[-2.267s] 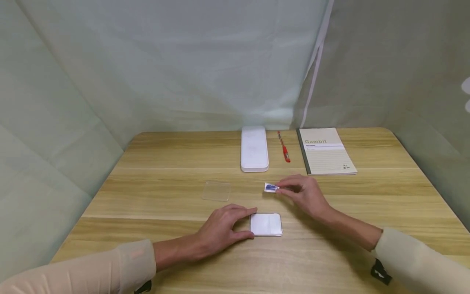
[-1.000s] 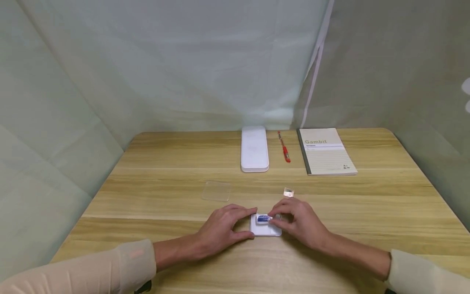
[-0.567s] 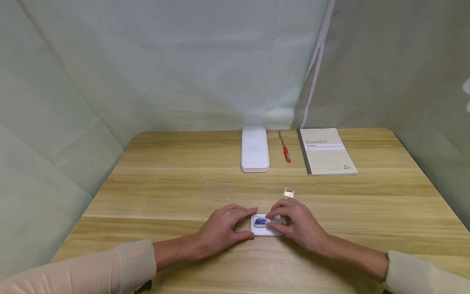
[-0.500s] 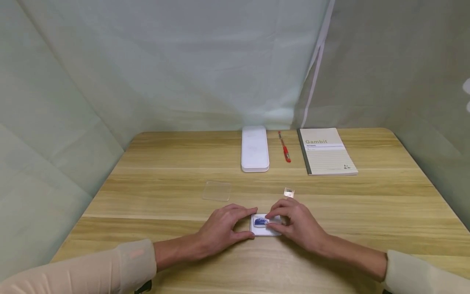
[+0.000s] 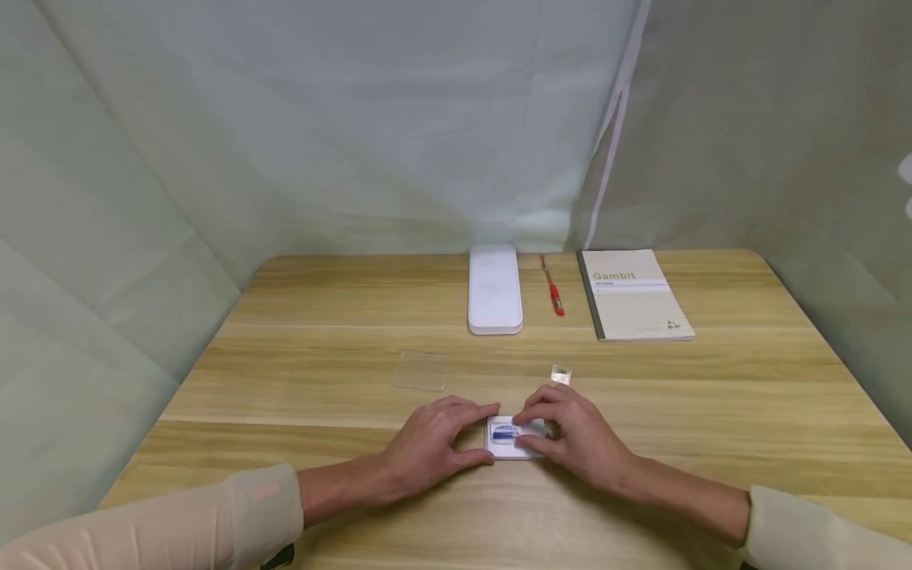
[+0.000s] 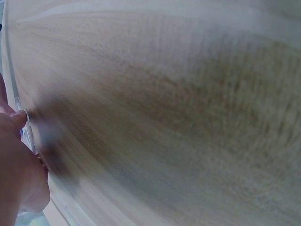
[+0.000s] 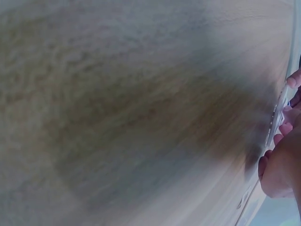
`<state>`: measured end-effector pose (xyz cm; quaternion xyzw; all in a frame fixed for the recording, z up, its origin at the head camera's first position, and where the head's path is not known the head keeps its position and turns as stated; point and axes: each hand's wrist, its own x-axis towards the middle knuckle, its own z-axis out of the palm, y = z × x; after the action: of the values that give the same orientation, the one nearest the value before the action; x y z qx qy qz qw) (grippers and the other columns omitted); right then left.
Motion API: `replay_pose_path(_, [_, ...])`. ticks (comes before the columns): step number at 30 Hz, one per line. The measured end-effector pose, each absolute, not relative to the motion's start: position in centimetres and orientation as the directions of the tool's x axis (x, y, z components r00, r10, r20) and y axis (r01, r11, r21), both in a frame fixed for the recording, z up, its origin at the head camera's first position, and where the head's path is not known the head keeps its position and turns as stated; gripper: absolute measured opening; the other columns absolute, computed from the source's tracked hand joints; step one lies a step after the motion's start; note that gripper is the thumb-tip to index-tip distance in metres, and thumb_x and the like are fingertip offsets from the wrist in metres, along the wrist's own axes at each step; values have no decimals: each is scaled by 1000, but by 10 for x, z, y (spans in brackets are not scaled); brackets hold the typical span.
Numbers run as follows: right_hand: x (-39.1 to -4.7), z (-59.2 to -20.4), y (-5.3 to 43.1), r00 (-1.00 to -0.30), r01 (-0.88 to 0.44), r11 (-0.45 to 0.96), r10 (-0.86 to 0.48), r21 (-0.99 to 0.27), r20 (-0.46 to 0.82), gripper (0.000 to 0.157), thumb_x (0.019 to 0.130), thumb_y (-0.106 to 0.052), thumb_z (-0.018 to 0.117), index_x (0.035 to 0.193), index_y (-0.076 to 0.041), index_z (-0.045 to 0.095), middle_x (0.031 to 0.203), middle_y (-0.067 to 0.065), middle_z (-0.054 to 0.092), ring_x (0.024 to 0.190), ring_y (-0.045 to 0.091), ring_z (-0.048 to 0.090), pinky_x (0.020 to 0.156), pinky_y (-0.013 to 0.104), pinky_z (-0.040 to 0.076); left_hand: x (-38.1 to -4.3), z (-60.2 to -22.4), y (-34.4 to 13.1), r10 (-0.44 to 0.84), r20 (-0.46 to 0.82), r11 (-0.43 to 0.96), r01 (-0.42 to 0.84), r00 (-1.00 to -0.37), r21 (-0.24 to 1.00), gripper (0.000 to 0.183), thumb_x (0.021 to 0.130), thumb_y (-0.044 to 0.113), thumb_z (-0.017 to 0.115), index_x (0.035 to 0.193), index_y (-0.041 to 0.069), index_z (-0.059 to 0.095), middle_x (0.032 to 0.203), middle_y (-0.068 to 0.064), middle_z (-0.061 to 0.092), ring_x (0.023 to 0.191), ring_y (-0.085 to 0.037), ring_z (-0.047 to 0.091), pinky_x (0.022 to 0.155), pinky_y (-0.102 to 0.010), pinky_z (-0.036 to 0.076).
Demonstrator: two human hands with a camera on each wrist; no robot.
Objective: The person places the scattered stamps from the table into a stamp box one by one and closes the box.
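A small flat white case with a clear rim (image 5: 499, 454) lies on the table in front of me. My left hand (image 5: 427, 447) holds its left end, index finger at the far edge and thumb at the near edge. Between thumb and index finger, my right hand (image 5: 591, 443) pinches a small white piece with blue print (image 5: 503, 435), which is over the case's left part. Whether the piece touches the case, I cannot tell. A small clear square with a dark mark (image 5: 560, 374) lies just beyond the right hand. Both wrist views mostly show blurred tabletop, with the hands at their edges.
A thin transparent plate (image 5: 420, 371) lies behind the left hand. Along the back of the wooden table (image 5: 321, 348) are a long white box (image 5: 495, 289), a red pen (image 5: 552, 286) and a notebook (image 5: 636, 294). Cloth walls (image 5: 356, 127) enclose the table.
My right hand has brought the blue-printed piece nearer and over the case, then slightly left. The small clear square, hidden at first, now shows. The left hand has stayed in place.
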<state>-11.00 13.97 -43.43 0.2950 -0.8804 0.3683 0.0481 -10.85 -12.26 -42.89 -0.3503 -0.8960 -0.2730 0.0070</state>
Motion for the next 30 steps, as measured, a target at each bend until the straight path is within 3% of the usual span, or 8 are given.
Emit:
replay_pose_path(14, [-109, -437, 138, -823, -559, 570, -472, -603, 318, 18, 82, -15, 94, 98, -18, 84, 102, -11, 68, 101, 10, 60, 90, 37, 56, -107, -429, -124, 622, 220, 602, 639, -751, 478, 63, 88, 36, 88, 143, 12, 68, 128, 0, 75, 117, -15, 67, 100, -40, 56])
replay_pose_path(23, [-110, -432, 139, -834, -542, 584, -461, -604, 303, 23, 83, -16, 94, 104, -16, 84, 105, -10, 70, 102, 10, 62, 93, 39, 57, -108, -429, -123, 624, 217, 602, 639, -751, 479, 63, 88, 36, 89, 143, 12, 68, 128, 0, 75, 117, -15, 67, 100, -40, 56])
replay_pose_path(30, [-120, -424, 146, -822, -568, 577, -441, -587, 362, 29, 80, -11, 94, 107, -13, 83, 107, -7, 74, 103, 14, 66, 95, 43, 58, -108, -429, -123, 628, 232, 593, 650, -743, 475, 63, 87, 35, 90, 141, 12, 69, 126, -1, 76, 115, -15, 68, 98, -39, 57])
